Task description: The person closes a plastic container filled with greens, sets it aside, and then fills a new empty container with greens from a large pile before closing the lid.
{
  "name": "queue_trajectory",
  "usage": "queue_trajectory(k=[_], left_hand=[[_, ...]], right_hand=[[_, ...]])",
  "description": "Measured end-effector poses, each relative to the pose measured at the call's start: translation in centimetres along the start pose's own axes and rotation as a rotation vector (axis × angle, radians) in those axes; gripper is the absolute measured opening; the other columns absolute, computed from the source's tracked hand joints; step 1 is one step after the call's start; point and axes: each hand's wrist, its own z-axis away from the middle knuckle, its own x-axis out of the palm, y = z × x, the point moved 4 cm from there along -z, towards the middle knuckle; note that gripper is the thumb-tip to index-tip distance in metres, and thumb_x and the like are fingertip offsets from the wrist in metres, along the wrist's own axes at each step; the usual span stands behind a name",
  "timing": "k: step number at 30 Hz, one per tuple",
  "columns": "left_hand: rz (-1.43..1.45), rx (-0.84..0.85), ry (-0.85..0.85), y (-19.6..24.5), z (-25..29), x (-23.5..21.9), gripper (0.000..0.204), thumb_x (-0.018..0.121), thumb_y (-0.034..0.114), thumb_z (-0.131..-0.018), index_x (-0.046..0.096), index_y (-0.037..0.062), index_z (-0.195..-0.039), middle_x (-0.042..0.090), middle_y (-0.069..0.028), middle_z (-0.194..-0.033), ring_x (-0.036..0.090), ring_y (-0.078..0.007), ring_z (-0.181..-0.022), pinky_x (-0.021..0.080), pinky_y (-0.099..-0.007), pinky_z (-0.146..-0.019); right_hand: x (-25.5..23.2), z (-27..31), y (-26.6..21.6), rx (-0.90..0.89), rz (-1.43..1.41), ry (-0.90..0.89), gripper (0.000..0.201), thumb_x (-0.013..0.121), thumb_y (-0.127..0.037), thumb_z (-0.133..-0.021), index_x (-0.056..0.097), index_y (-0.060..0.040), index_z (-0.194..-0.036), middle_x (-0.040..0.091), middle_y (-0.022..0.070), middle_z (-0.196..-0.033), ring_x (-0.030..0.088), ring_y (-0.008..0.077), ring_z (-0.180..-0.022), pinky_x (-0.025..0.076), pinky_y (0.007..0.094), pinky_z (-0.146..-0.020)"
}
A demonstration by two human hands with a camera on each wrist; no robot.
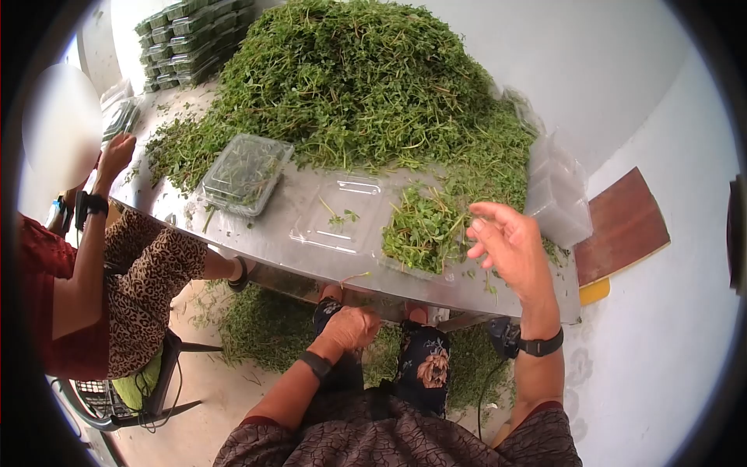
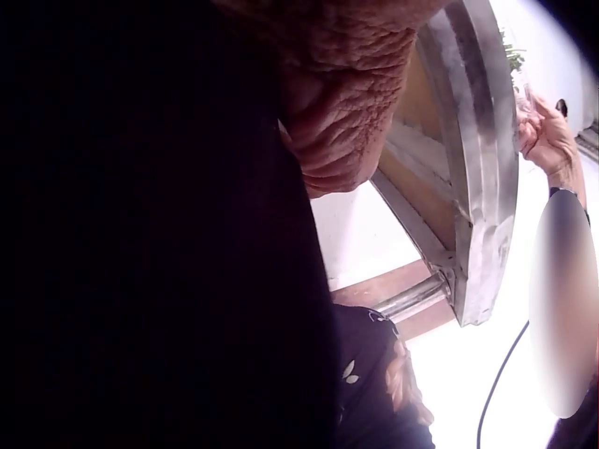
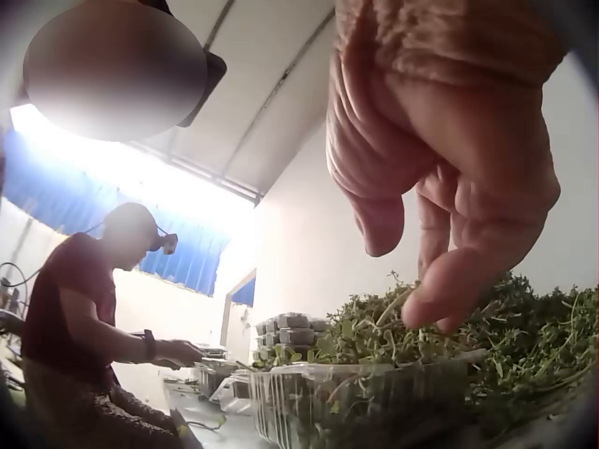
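Observation:
My right hand (image 1: pixel 510 249) is at the right edge of a clear plastic container (image 3: pixel 281 402) heaped with leafy green sprigs (image 1: pixel 420 229). Its thumb stands apart from its bent fingers, and in the right wrist view the fingertips (image 3: pixel 430 304) overlap the top of the heap. The container's lid (image 1: pixel 346 214) lies folded out to the left, flat on the table, with a few sprigs on it. Over my lap, below the table edge, my left hand (image 1: pixel 352 327) hangs loosely curled and holds nothing. In the left wrist view dark cloth hides much of the scene.
A large mound of greens (image 1: pixel 350 78) covers the back of the metal table (image 1: pixel 311 261). One lidded container (image 1: pixel 247 173) sits left; filled ones are stacked (image 1: pixel 187 43) behind. Nested clear boxes (image 1: pixel 559 191) stand right. Another person (image 3: pixel 84 309) sits at the left. Greens cover the floor below.

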Motion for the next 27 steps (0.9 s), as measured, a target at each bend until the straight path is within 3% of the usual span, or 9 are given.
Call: queue_trajectory(k=[2,4,5,7,8,17,19,23,27], left_hand=[[0.000,0.005,0.006,0.1,-0.1,-0.1,0.014,0.059,0.020,-0.080,0.061,0.0063,-0.076,0.066,-0.0128,-0.083,0.065,-0.0350,-0.076,0.055,-0.0452,-0.067],[-0.024,0.001,-0.008,0.2,-0.2,0.0,0.014,0.059,0.020,-0.080,0.060,0.0064,-0.076,0.065,-0.0124,-0.083,0.065,-0.0352,-0.076,0.055,-0.0450,-0.067],[-0.026,0.005,-0.010,0.2,-0.3,0.2,0.014,0.059,0.020,-0.080,0.060,0.0064,-0.076,0.065,-0.0124,-0.083,0.065,-0.0352,-0.076,0.055,-0.0450,-0.067],[-0.044,0.012,-0.005,0.1,-0.4,0.5,0.014,0.059,0.020,-0.080,0.060,0.0066,-0.077,0.065,-0.0123,-0.082,0.065,-0.0352,-0.076,0.055,-0.0449,-0.067],[-0.048,0.014,-0.006,0.0,-0.4,0.7,0.014,0.059,0.020,-0.080,0.060,0.0066,-0.077,0.065,-0.0123,-0.082,0.065,-0.0352,-0.076,0.055,-0.0449,-0.067],[-0.076,-0.021,-0.047,-0.5,-0.2,1.0,0.018,0.059,0.026,-0.084,0.064,0.0080,-0.084,0.066,-0.0120,-0.086,0.065,-0.0348,-0.077,0.053,-0.0454,-0.069],[-0.054,0.027,0.033,-0.3,0.0,0.8,0.015,0.059,0.022,-0.082,0.060,0.0081,-0.075,0.063,-0.0091,-0.078,0.064,-0.0337,-0.071,0.052,-0.0440,-0.062],[-0.062,0.031,0.052,-0.3,0.1,0.9,0.014,0.060,0.022,-0.081,0.062,0.0081,-0.076,0.063,-0.0090,-0.078,0.064,-0.0332,-0.071,0.052,-0.0436,-0.063],[-0.067,0.038,0.070,-0.2,0.0,0.7,0.017,0.061,0.024,-0.082,0.063,0.0078,-0.081,0.065,-0.0110,-0.080,0.065,-0.0339,-0.072,0.053,-0.0446,-0.063]], right_hand=[[0.0,0.6,0.9,-0.048,0.015,0.057,0.042,0.064,-0.025,-0.090,0.058,0.0030,-0.121,0.068,0.0117,-0.091,0.067,0.0141,-0.071,0.050,0.0241,-0.057],[0.1,1.3,1.0,-0.243,0.235,0.216,0.039,0.064,-0.025,-0.090,0.060,-0.0018,-0.122,0.067,0.0159,-0.105,0.069,0.0237,-0.085,0.054,0.0315,-0.073],[0.3,1.5,1.6,-0.243,0.233,0.221,0.039,0.064,-0.025,-0.090,0.060,-0.0018,-0.122,0.067,0.0159,-0.105,0.069,0.0237,-0.085,0.054,0.0315,-0.073],[1.2,2.4,1.3,-0.523,0.466,0.278,0.038,0.064,-0.023,-0.089,0.060,-0.0052,-0.122,0.062,0.0191,-0.120,0.064,0.0331,-0.103,0.050,0.0396,-0.090],[1.8,2.9,1.5,-0.464,0.390,0.225,0.037,0.063,-0.021,-0.089,0.060,-0.0040,-0.122,0.058,0.0187,-0.127,0.054,0.0368,-0.117,0.042,0.0437,-0.099],[4.5,4.5,2.0,-0.660,0.531,0.164,0.029,0.069,-0.015,-0.081,0.066,-0.0017,-0.106,0.065,0.0128,-0.117,0.049,0.0343,-0.120,0.037,0.0465,-0.102],[4.3,4.4,1.9,-0.688,0.559,0.114,0.023,0.069,-0.014,-0.080,0.068,-0.0026,-0.101,0.066,0.0117,-0.115,0.049,0.0339,-0.120,0.037,0.0473,-0.102],[3.7,4.2,1.3,-0.702,0.562,0.076,0.018,0.069,-0.014,-0.080,0.070,-0.0031,-0.095,0.067,0.0110,-0.113,0.050,0.0325,-0.119,0.036,0.0481,-0.103],[2.1,3.6,1.4,-0.690,0.461,0.129,0.018,0.069,-0.012,-0.079,0.070,-0.0025,-0.095,0.067,0.0130,-0.111,0.058,0.0317,-0.110,0.043,0.0441,-0.097]])
